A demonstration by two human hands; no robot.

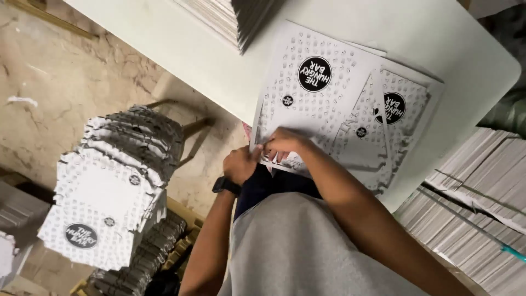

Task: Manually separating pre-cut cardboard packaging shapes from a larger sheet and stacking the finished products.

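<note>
Here, nearest the camera, the person's grey top fills the bottom of the view, and both arms reach up to the near edge of the white worktop (164,33). The left hand (239,164), with a dark watch at the wrist, is closed in a loose fist just beside the right hand (285,141), touching it at about nine o'clock. The right hand's fingers are curled down and pinched narrow on the near edge of a flat printed carton blank (312,93), white with small grey drawings and a round black badge; whether the left fingers also grip that edge I cannot tell.

The blank lies on the worktop, overhanging its near edge, on top of a second blank (402,109) that shows at three o'clock. Judging by the grip, the step in hand is working a flap or fold at the near edge; the next move likely calls for a firm crease along the scored line with the sheet held steady.

Farther out, a stack of matching blanks (109,186) stands at nine o'clock, a banded bundle (476,197) at four o'clock, and another pile (235,19) at twelve.
</note>
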